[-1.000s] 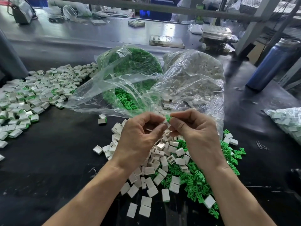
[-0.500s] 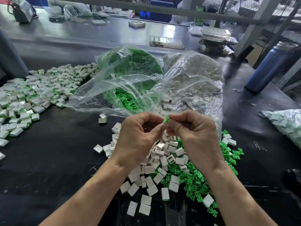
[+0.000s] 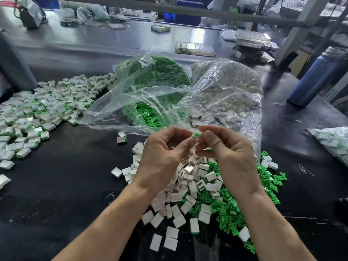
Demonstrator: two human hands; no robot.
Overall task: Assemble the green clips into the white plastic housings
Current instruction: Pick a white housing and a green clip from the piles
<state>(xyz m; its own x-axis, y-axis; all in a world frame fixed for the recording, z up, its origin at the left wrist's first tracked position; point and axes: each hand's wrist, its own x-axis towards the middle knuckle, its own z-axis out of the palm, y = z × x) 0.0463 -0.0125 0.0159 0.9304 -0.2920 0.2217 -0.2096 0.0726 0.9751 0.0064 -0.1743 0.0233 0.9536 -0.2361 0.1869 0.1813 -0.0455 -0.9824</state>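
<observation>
1. The fingers (image 3: 190,143) of the left hand (image 3: 163,155) are curled and pinch a small white housing (image 3: 193,136), mostly hidden by the fingertips.
2. The right hand (image 3: 231,153) meets it fingertip to fingertip, its curled fingers pinching a green clip (image 3: 197,134) against that housing, above the counter (image 3: 66,185).
3. Right below the hands lies a heap of loose white housings (image 3: 188,185), and beside it, to the right, a heap of green clips (image 3: 231,211).
4. Behind the hands stand two open clear bags, one of green clips (image 3: 156,80), one of white housings (image 3: 226,91).
5. Far left, a wide spread of assembled pieces (image 3: 37,113) covers the counter.
6. A blue bottle (image 3: 316,80) stands far right, and paper clips (image 3: 306,170) lie near the green heap.
</observation>
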